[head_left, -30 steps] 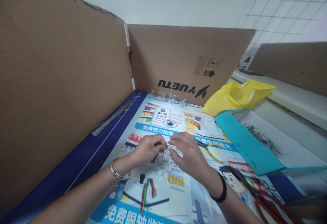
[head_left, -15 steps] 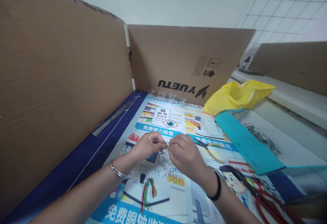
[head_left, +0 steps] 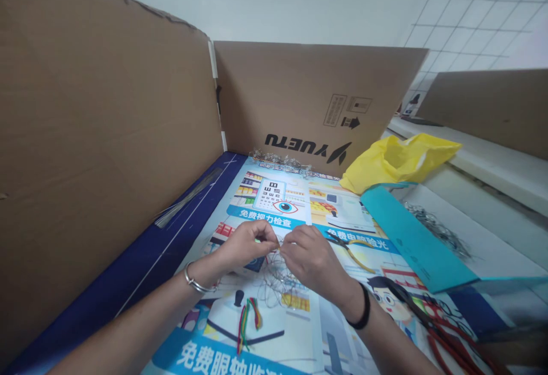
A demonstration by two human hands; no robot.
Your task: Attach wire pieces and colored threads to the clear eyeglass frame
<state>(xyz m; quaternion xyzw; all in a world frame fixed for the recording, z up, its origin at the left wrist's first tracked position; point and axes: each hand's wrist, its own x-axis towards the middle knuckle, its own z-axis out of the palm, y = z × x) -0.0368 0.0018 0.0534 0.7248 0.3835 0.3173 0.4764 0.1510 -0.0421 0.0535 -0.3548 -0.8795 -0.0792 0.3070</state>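
My left hand (head_left: 250,245) and my right hand (head_left: 314,258) meet fingertip to fingertip over the poster-covered table. Both are closed in a pinch at a tiny yellowish piece between them, too small to make out fully. Thin silvery wire (head_left: 278,283) hangs and loops below the fingers; whether it joins the pinched piece I cannot tell. Nearer to me lies a small bundle of red, yellow and green cords (head_left: 244,323). Just right of my right hand rest pliers (head_left: 357,259) with yellow handles.
Cardboard panels (head_left: 308,95) wall the left and back. Curly wire pieces (head_left: 282,161) lie along the back. At right are a turquoise box (head_left: 422,246) holding tangled wire (head_left: 440,232), a yellow bag (head_left: 394,158) and red-handled scissors (head_left: 445,329). Straight wires (head_left: 188,198) lie at left.
The wire loops below my hands have spread lower and wider. My right hand has shifted very slightly; both hands keep their pinch.
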